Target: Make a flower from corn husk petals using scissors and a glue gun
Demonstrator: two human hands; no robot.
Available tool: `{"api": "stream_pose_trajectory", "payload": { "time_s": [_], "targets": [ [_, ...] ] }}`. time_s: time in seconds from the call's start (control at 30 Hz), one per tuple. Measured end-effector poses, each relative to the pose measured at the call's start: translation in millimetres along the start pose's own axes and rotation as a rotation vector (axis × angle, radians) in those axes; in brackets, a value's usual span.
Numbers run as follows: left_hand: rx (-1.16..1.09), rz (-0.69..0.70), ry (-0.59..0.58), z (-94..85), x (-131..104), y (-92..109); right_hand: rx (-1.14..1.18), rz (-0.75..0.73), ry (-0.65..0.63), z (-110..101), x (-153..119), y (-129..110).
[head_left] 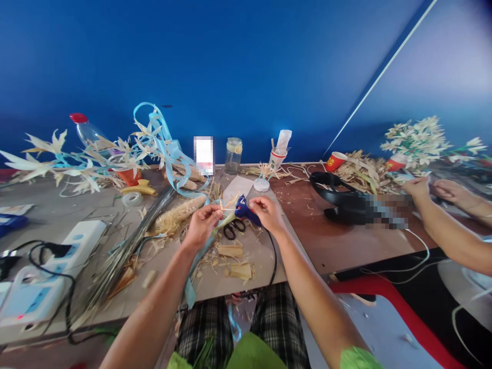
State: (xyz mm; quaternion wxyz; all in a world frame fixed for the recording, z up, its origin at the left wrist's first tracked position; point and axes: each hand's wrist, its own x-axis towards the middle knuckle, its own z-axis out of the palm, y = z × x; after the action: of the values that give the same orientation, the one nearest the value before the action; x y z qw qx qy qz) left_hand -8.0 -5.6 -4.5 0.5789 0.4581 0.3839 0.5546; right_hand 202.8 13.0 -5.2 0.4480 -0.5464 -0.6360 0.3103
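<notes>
My left hand (205,221) is closed in a pinch on a thin, pale strip, likely husk, which points toward my right hand. My right hand (268,214) has its fingertips pinched together; whether anything is between them is too small to make out. Under and between both hands lies a blue glue gun (243,206) with a black cord. Black-handled scissors (233,229) rest just in front of it. Left of my left hand is a corn cob (180,215). Behind the hands stands a white round base (262,185) with several small stems stuck in it.
A bundle of thin wires (126,256) and a power strip (73,256) lie at left. Husk flowers (88,166), blue ribbon (172,154) and a glass jar (233,155) stand behind. Husk scraps (240,270) litter the front. At right, another person's hands (417,189) work beside a black device (342,200).
</notes>
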Motion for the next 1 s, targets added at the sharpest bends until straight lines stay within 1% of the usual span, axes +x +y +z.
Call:
{"api": "stream_pose_trajectory", "payload": {
  "time_s": [0.07, 0.1, 0.17, 0.23, 0.33, 0.47, 0.57, 0.63, 0.83, 0.9, 1.0],
  "targets": [
    [0.000, 0.002, -0.015, 0.7, -1.4, 1.0, 0.262, 0.083, -0.199, 0.8, -1.5, -13.8],
    [0.002, 0.011, -0.026, 0.6, -1.8, 0.9, 0.339, 0.097, -0.258, 1.6, -1.9, -21.0],
    [0.010, 0.031, -0.050, -0.1, -2.1, 0.0, 0.397, 0.102, -0.365, 4.0, -1.4, -34.4],
    [0.013, 0.040, -0.072, -1.6, -1.9, -1.3, 0.416, 0.110, -0.410, 7.2, 0.8, -45.1],
    [0.012, 0.033, -0.097, -4.1, -1.2, -3.0, 0.435, 0.130, -0.387, 12.2, 5.0, -55.5],
    [0.041, 0.041, -0.118, -6.3, -0.1, -4.5, 0.385, 0.116, -0.349, 15.5, 7.6, -59.8],
    [0.045, 0.048, -0.102, -6.2, 0.4, -5.1, 0.340, 0.102, -0.311, 16.6, 8.4, -56.7],
    [0.042, 0.037, -0.088, -5.4, 0.3, -5.0, 0.350, 0.087, -0.280, 17.9, 9.0, -53.2],
    [0.038, -0.011, -0.044, -4.0, 0.2, -4.2, 0.479, 0.108, -0.238, 24.2, 10.7, -42.3],
    [0.018, -0.024, -0.035, -3.7, 0.4, -3.4, 0.533, 0.110, -0.193, 25.5, 11.7, -39.0],
    [-0.032, -0.027, -0.067, -2.3, 0.3, -0.8, 0.564, 0.091, -0.108, 25.5, 13.6, -36.9]
  ]
}}
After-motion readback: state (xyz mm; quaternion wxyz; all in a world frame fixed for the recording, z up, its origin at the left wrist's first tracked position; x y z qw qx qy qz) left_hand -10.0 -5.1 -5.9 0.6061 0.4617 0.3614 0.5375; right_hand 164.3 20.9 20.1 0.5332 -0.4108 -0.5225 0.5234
